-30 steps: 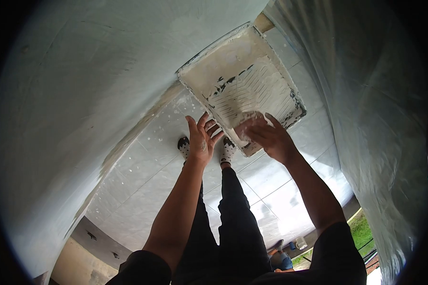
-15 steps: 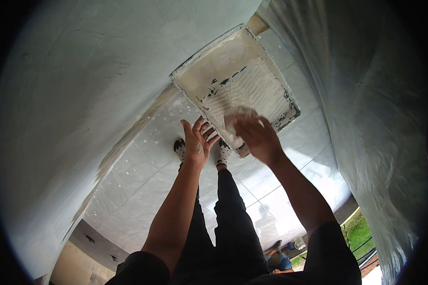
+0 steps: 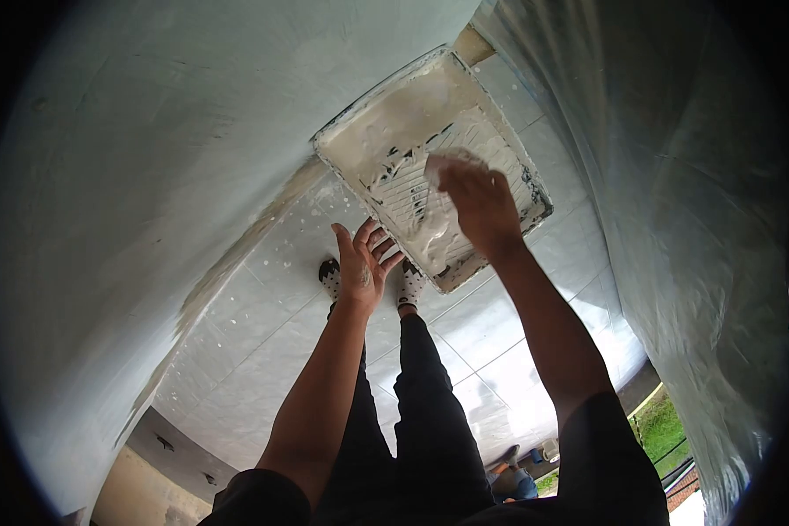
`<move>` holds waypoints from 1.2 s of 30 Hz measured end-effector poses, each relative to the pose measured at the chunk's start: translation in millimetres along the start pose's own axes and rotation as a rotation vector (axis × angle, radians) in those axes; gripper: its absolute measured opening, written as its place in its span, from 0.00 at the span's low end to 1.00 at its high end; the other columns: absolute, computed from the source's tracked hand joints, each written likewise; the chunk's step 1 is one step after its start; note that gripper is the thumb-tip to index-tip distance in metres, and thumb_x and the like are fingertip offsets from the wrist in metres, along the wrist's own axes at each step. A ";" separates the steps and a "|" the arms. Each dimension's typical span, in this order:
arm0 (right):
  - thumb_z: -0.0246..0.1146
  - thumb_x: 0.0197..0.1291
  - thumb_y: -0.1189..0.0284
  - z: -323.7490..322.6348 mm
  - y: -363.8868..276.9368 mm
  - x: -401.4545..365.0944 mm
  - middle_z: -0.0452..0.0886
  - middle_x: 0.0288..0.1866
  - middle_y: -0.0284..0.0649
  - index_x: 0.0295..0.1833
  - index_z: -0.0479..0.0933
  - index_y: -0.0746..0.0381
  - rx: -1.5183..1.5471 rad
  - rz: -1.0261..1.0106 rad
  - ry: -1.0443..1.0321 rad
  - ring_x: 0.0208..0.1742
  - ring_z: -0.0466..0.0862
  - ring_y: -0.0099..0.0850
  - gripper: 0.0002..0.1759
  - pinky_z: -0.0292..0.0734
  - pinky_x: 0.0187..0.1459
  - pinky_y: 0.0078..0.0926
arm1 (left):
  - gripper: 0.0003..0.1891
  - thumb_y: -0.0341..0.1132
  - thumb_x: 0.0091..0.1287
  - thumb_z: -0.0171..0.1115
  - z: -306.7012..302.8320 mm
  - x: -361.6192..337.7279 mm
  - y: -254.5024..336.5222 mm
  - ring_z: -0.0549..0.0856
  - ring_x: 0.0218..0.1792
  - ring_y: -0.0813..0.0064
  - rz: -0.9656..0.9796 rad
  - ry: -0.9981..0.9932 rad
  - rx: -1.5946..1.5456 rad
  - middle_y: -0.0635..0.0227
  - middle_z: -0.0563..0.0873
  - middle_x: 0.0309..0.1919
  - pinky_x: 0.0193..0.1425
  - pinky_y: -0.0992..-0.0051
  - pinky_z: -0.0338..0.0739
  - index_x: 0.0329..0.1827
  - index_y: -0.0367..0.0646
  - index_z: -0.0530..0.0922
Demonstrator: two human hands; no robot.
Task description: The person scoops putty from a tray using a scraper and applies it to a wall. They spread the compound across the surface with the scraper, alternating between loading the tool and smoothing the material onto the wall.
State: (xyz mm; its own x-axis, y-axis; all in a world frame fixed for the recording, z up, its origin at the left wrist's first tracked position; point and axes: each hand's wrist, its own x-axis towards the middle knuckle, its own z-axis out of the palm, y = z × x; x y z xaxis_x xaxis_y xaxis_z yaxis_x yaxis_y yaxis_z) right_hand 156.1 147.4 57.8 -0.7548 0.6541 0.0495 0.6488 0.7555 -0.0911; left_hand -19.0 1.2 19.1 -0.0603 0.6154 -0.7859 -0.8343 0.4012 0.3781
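A paint tray (image 3: 333, 162) smeared with thick off-white paint lies below my hands, its ribbed slope toward me. My right hand (image 3: 482, 206) is over the ribs, fingers closed around a flat, paint-smeared piece (image 3: 433, 167) whose kind I cannot make out. Dark streaks and bare ribs show through the paint near the hand. My left hand (image 3: 364, 267) is open at the tray's left edge, palm up and fingers spread, fingertips right at the rim. Dried paint marks its palm.
A pale wall (image 3: 175, 175) curves along the left. Clear plastic sheeting (image 3: 657, 228) hangs at the right. My feet in patterned socks (image 3: 410, 285) stand on paint-spotted tiles (image 3: 263, 289). Behind me, near the bottom, another person's leg (image 3: 524, 484) shows beside grass (image 3: 662, 434).
My right hand has moved up the slope, away from me, with the flat piece. More ribs and a ridge of paint now show below it. My left hand and the tray stay nearly still.
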 end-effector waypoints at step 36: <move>0.59 0.64 0.77 0.4 29.7 -10.6 0.85 0.48 0.37 0.56 0.79 0.56 0.052 0.245 0.122 0.46 0.85 0.37 0.15 0.78 0.51 0.40 | 0.57 0.83 0.68 0.30 2.9 -1.0 0.9 0.68 0.73 0.53 -0.015 0.028 -0.040 0.53 0.68 0.71 0.81 0.52 0.59 0.79 0.36 0.59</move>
State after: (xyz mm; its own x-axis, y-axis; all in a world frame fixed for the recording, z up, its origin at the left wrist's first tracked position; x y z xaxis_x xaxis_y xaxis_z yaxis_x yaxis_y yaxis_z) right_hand 183.4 162.9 54.2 -0.5566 0.8191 0.1388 0.8024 0.5734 -0.1655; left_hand -18.0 2.9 21.7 -0.0620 0.5902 -0.8049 -0.8567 0.3823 0.3463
